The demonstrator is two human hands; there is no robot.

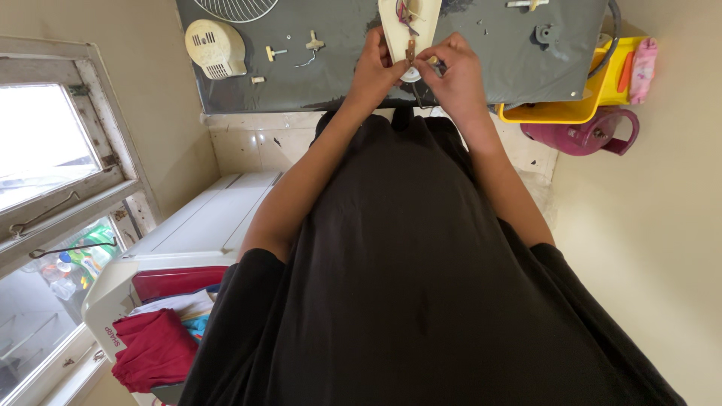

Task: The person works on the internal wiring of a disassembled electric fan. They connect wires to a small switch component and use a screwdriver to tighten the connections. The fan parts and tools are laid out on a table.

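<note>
Black shirt (421, 301) fills the near frame, both bare forearms reaching away from it to a grey mat (331, 68) on the floor. Left hand (374, 71) curls its fingers round the near end of a cream housing (410, 22), thumb pressed beside a small brown part (411, 49). Right hand (455, 75) sits just beside it, fingertips pinched together on something small at the same spot; can't tell exactly what it grips. Hands are nearly touching each other. Housing lies lengthwise, open side up, with red and dark wires (404, 13) showing inside. Thin dark lead (416, 94) hangs from under the hands.

On the mat to the left: round cream vented cover (216, 48), wire grille (237, 7) at the top edge, a few small cream knobs (314, 43). Grey fitting (544, 33) to the right. Yellow tub (587, 94) and pink jug (590, 134) just off the mat's right edge. White washer (203, 225) with red cloth (154, 349) lower left, window (45, 150) beside it.
</note>
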